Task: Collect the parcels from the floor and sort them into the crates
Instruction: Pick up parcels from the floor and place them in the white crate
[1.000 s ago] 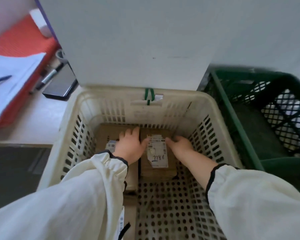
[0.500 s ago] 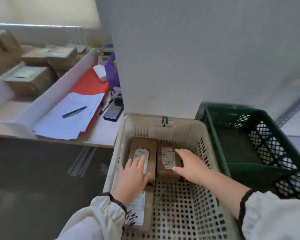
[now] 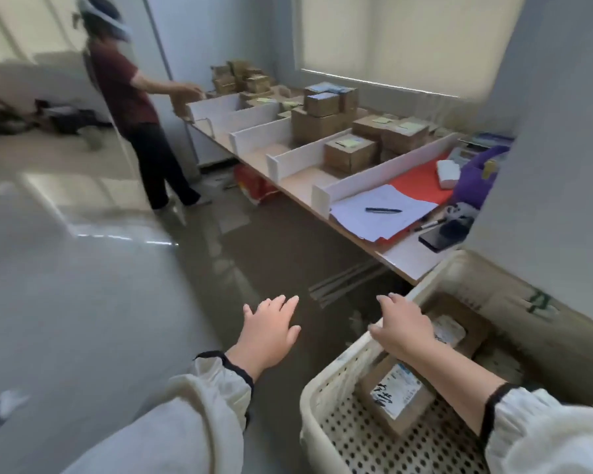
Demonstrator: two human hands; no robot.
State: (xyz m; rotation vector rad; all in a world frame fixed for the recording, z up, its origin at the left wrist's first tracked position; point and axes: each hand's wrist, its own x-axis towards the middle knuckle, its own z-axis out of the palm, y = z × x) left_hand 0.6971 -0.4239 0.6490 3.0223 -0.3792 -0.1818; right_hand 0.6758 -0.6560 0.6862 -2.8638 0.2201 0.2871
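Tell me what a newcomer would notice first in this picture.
Two open hands reach forward: the left hand over bare floor, the right hand at the rim of a cream crate holding labelled parcels at lower right. Behind them a long table with white dividers carries stacked brown boxes, and another person stands at its far end.

Glossy grey floor (image 3: pixel 83 302) ahead of me, a bright streak of glare across it. Long wooden table (image 3: pixel 298 184) runs down the right side of the room, its top split by upright white dividers (image 3: pixel 302 155). Pale blind (image 3: pixel 408 39) drawn down behind its far edge, glowing softly. Plain grey wall (image 3: pixel 545 148) close on my right.
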